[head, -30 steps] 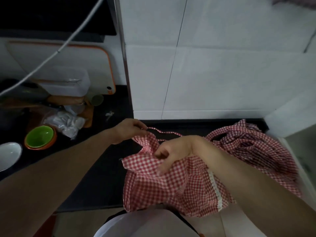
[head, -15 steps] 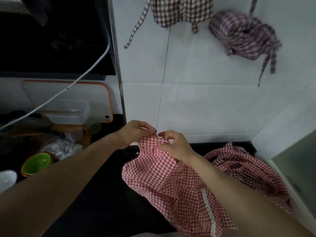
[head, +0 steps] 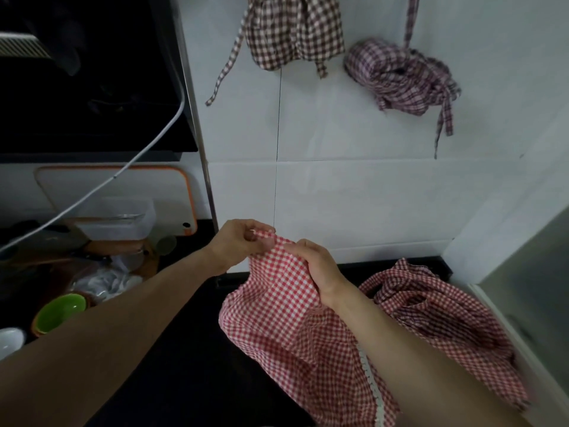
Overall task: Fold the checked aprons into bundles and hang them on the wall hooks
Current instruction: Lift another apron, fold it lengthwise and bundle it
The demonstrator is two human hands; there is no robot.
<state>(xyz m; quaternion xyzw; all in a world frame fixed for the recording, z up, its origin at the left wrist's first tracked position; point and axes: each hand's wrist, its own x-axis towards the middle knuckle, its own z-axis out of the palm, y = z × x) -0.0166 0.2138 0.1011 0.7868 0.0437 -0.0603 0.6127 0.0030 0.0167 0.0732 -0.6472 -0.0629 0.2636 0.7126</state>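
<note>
**Red checked apron gathered at the bench, two bundles on the wall above**

A person's left hand (head: 240,241) and right hand (head: 317,266) meet over the upper edge of a red-and-white checked apron (head: 277,303), each with fingers curled and pinching the cloth, the two grips just beside one another. The apron hangs down from the hands toward the camera, its lower part draped over the front of the dark bench (head: 184,365); a strip of white lace trim (head: 369,380) runs down it beside the right forearm. A second red checked apron (head: 446,318) lies crumpled on the bench to the right, in the corner against the white side wall, touching the one being held.

On the white tiled wall (head: 338,195) above, a brown checked apron (head: 292,29) hangs at the top edge of the view with one tie trailing down to the left, and a purple checked bundle (head: 400,75) hangs just to its right, ties dangling. Whatever they hang from lies outside the frame.

To the left of the hands, the bench is crowded: a green bowl (head: 61,312), part of a white dish (head: 9,340), a crumpled plastic bag (head: 104,282), a clear plastic container (head: 120,220), and an orange-rimmed white cutting board (head: 123,186) leaning against the wall. A white cable (head: 147,143) sweeps diagonally across them beneath a dark cabinet.
</note>
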